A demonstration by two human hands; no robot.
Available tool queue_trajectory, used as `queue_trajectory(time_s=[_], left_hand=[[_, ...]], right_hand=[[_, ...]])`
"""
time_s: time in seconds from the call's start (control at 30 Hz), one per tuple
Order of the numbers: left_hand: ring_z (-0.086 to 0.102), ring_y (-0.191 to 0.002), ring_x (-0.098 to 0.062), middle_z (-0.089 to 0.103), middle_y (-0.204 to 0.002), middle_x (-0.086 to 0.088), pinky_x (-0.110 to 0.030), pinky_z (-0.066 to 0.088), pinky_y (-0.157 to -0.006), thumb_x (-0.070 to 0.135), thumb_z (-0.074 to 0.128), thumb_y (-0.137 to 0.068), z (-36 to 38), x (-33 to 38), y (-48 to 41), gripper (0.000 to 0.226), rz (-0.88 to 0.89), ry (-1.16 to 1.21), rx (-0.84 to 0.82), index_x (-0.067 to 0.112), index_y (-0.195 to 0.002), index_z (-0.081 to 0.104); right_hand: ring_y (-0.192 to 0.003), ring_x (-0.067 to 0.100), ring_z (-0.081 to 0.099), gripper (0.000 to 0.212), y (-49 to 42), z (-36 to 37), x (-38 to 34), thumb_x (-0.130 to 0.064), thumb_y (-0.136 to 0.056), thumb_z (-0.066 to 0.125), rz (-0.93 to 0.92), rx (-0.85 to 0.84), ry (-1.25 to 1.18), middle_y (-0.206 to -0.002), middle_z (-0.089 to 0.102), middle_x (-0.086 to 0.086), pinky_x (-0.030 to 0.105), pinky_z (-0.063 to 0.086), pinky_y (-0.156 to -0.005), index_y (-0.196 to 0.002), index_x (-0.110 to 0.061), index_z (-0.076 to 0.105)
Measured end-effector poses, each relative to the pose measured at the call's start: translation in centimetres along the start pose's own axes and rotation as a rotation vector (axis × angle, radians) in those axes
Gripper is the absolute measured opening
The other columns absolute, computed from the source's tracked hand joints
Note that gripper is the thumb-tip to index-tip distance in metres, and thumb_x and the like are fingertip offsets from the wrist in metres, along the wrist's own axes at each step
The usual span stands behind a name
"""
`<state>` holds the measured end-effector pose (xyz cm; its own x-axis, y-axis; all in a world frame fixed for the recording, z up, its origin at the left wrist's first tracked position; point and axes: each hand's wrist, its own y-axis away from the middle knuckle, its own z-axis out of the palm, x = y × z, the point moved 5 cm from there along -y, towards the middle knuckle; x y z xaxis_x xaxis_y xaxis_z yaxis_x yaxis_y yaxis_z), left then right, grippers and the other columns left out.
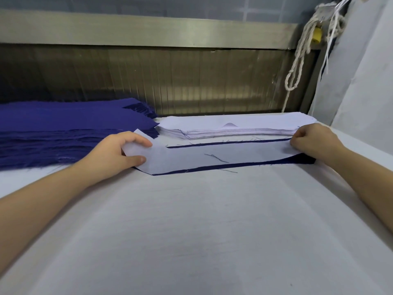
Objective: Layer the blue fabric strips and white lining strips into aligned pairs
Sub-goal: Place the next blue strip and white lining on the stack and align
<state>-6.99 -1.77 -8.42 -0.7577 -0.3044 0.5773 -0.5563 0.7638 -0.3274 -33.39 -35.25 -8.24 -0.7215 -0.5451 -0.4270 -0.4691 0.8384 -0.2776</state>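
Note:
A white lining strip lies on top of a blue fabric strip, whose dark edge shows along the near and far sides. My left hand pinches the lining's left end between thumb and fingers. At the right end, my right hand grips the lining with curled fingers. Behind them sits a stack of white lining strips. A pile of blue fabric strips lies at the far left.
The white cloth-covered table stretches toward me. A metal-framed panel stands behind the stacks. White cords hang at the back right, beside a draped white sheet. Loose threads lie on the lining.

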Motion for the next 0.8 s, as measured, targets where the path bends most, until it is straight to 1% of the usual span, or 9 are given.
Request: queue_trajectory(time_s=[0.07,0.13,0.27,0.37,0.43,0.5,0.67,0.73,0.8], left_hand=[[0.053,-0.076,0.006,0.058,-0.101,0.019,-0.006,0.038,-0.062,0.012,0.073,-0.079,0.07,-0.07,-0.06,0.032,0.005,-0.019,-0.005,0.038,-0.094,0.063],[0.052,-0.079,0.006,0.057,-0.102,0.021,-0.007,0.037,-0.064,0.013,0.072,-0.080,0.11,-0.07,-0.10,0.031,0.011,-0.040,-0.003,0.037,-0.096,0.064],[0.052,-0.074,0.002,0.056,-0.100,0.022,-0.011,0.037,-0.064,0.014,0.072,-0.080,0.00,0.00,-0.08,0.031,0.019,-0.054,0.003,0.039,-0.095,0.062],[0.052,-0.074,0.003,0.055,-0.100,0.021,-0.009,0.037,-0.063,0.015,0.072,-0.080,0.03,0.02,-0.09,0.031,0.027,-0.065,0.005,0.039,-0.096,0.062],[0.053,-0.075,-0.001,0.057,-0.104,0.017,-0.010,0.037,-0.063,0.016,0.073,-0.080,0.12,-0.04,-0.14,0.031,0.027,-0.073,0.002,0.039,-0.097,0.062],[0.054,-0.076,-0.005,0.057,-0.107,0.014,-0.012,0.038,-0.065,0.016,0.073,-0.080,0.15,-0.10,-0.17,0.031,0.026,-0.083,0.001,0.040,-0.097,0.061],[0.053,-0.075,0.001,0.055,-0.104,0.018,-0.010,0.037,-0.062,0.016,0.073,-0.079,0.12,-0.10,-0.10,0.035,0.033,-0.084,-0.007,0.045,-0.094,0.059],[0.054,-0.076,-0.003,0.055,-0.104,0.018,-0.012,0.038,-0.064,0.015,0.073,-0.080,0.14,-0.06,-0.10,0.036,0.033,-0.087,-0.011,0.046,-0.093,0.059],[0.055,-0.078,-0.003,0.054,-0.103,0.021,-0.012,0.039,-0.065,0.014,0.073,-0.079,0.14,-0.01,-0.11,0.037,0.036,-0.084,-0.009,0.045,-0.094,0.059]], right_hand=[[-0.068,0.023,0.050,0.020,0.05,0.12,-0.02,-0.010,-0.081,0.056,0.005,-0.018,-0.002,-0.069,0.059,0.004,0.029,0.036,-0.062,-0.062,-0.016,0.056],[-0.068,0.022,0.049,0.020,0.07,0.23,-0.07,-0.009,-0.080,0.057,0.006,-0.030,0.004,-0.068,0.056,0.000,0.028,0.035,-0.062,-0.062,-0.018,0.055],[-0.077,0.028,0.051,0.019,0.10,0.09,-0.29,-0.005,-0.082,0.053,0.002,-0.030,-0.025,-0.077,0.059,0.009,0.029,0.037,-0.067,-0.067,-0.015,0.057],[-0.085,0.031,0.053,0.016,0.21,-0.19,-0.58,-0.002,-0.083,0.051,-0.012,-0.004,-0.034,-0.084,0.060,0.010,0.032,0.042,-0.073,-0.075,-0.010,0.062],[-0.086,0.031,0.052,0.016,0.32,-0.29,-0.65,-0.001,-0.083,0.050,-0.015,0.010,-0.025,-0.085,0.058,0.009,0.033,0.043,-0.075,-0.079,-0.008,0.063],[-0.085,0.030,0.051,0.016,0.43,-0.30,-0.68,-0.001,-0.083,0.050,-0.012,0.010,-0.017,-0.084,0.057,0.009,0.033,0.042,-0.074,-0.080,-0.008,0.064],[-0.083,0.030,0.052,0.014,0.53,-0.18,-0.74,-0.002,-0.084,0.052,0.012,-0.016,-0.017,-0.083,0.058,0.011,0.032,0.042,-0.073,-0.081,-0.008,0.064],[-0.082,0.030,0.052,0.013,0.52,-0.17,-0.71,-0.001,-0.084,0.054,0.011,-0.019,-0.016,-0.078,0.057,0.009,0.031,0.041,-0.071,-0.082,-0.008,0.064],[-0.079,0.028,0.050,0.011,0.52,-0.24,-0.68,-0.001,-0.082,0.056,0.007,-0.027,-0.020,-0.069,0.052,0.002,0.028,0.038,-0.066,-0.081,-0.009,0.064]])
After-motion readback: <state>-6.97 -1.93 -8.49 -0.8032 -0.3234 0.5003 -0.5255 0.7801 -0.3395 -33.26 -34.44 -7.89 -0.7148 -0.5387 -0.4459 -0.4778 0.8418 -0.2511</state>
